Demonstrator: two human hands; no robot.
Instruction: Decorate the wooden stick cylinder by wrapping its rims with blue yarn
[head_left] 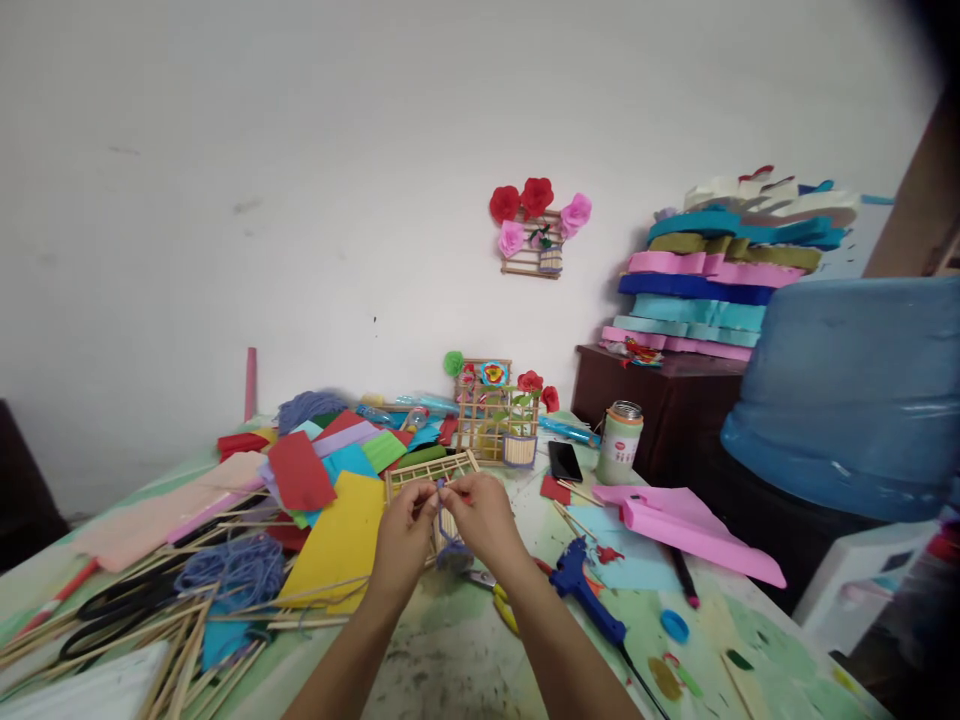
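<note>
In the middle of the table my left hand (403, 538) and my right hand (486, 522) meet, thumbs and forefingers pinched together. Between them runs a strand of purple-blue yarn (453, 556), which both hands grip and which hangs in a loose tangle below. Just behind the fingers lies a lattice of thin wooden sticks (466, 462), partly covered by my hands. Under my right forearm, scissors with yellow handles (505, 610) show in part. A blue glue gun (591, 595) rests to the right of that forearm.
Coloured paper (337, 535), a yarn bundle (234, 570), loose sticks and black scissors (112, 605) crowd the left. Behind stands a flower-decorated stick lattice (487, 430). A phone (565, 461), an open jar (621, 445) and pink paper (697, 525) lie or stand right.
</note>
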